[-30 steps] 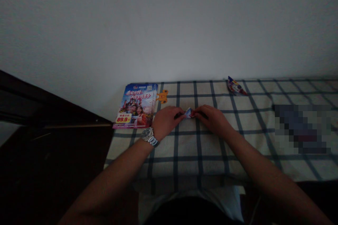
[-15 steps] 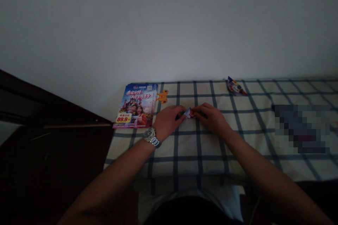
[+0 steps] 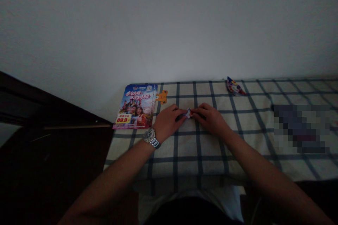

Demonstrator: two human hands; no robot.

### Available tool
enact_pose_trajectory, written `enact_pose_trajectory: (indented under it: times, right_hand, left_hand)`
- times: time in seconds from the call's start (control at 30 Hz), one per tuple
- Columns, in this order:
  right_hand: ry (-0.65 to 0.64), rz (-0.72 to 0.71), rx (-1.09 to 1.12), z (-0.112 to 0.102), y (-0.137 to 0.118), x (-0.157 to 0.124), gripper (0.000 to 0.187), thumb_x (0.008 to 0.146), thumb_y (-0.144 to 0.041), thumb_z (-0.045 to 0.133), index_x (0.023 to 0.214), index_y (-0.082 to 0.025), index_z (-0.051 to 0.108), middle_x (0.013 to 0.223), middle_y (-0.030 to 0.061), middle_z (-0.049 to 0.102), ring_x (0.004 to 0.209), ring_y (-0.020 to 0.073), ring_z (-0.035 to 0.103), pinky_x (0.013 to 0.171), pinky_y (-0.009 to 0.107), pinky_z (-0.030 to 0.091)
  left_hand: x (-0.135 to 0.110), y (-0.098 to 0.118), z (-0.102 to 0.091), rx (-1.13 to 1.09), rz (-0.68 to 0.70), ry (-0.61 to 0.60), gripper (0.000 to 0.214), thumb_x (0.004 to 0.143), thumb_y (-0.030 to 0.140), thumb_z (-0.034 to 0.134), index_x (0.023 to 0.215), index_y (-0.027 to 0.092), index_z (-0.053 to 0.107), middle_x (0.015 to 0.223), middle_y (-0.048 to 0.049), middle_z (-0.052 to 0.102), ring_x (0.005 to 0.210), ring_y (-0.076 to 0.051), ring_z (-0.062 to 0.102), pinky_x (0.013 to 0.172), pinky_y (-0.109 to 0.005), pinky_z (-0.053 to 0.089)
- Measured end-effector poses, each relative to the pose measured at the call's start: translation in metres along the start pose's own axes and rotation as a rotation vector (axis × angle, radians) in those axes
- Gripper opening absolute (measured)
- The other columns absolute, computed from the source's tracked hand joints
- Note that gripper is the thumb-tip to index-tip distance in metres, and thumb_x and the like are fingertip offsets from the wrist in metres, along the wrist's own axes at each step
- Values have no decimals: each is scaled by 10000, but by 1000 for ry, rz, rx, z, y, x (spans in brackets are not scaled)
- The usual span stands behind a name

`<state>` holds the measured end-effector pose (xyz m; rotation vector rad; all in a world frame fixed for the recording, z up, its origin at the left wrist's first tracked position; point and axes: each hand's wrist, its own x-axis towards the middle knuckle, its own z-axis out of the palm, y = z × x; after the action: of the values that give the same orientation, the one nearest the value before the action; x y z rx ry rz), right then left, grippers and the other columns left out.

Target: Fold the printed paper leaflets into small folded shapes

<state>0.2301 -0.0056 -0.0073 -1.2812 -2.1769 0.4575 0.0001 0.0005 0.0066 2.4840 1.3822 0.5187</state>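
A small piece of folded printed paper [image 3: 188, 113], whitish-blue with some red, sits between my two hands over the checked cloth [image 3: 186, 144]. My left hand [image 3: 170, 121], with a metal watch on its wrist, pinches the paper's left side. On the opposite side, my right hand [image 3: 210, 116] grips it between thumb and fingers. The fingertips cover much of the paper, so its full shape cannot be made out. Left of my left hand lies a stack of printed flyers [image 3: 136, 107] with blue tops and pink lower edges.
An orange bear-shaped figure [image 3: 162, 97] lies beside the flyers. Another folded printed paper [image 3: 235, 87] stands near the wall [image 3: 185, 28], at the back right. A blurred-out dark object [image 3: 299, 128] rests on the cloth at right. Dark furniture [image 3: 16, 95] is at the far left.
My fingers have closed in slightly on the folded paper, and less of its pointed, red-printed part shows. Both hands stay in nearly the same place.
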Motion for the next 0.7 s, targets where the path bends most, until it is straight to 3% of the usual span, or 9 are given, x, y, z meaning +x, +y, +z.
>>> enact_pose_trajectory:
  times: [0.2, 0.43, 0.7]
  right_hand:
    - [26, -48, -97, 1, 0, 0, 263, 1008, -362, 578, 1163, -213, 729, 976, 99, 649, 949, 265, 606, 867, 433, 516]
    - [8, -44, -160, 2, 1, -1, 363, 998, -407, 575, 1300, -225, 660, 1091, 138, 613, 1014, 307, 572, 911, 488, 513]
    - [3, -42, -84, 2, 2, -1, 347, 949, -366, 659, 1269, -235, 623, 1131, 124, 633, 1064, 318, 573, 936, 498, 509]
  left_hand:
    - [1, -5, 3, -20, 51, 1, 304, 1002, 428, 576, 1252, 305, 698, 995, -28, 601, 922, -184, 604, 760, -302, 473]
    - [2, -8, 6, -37, 105, -9, 307, 1002, 420, 578, 1255, 295, 699, 1018, -42, 600, 952, -200, 586, 826, -332, 485]
    - [2, -5, 5, -45, 97, 6, 296, 977, 395, 617, 1231, 252, 670, 1069, -53, 610, 997, -217, 584, 865, -354, 490]
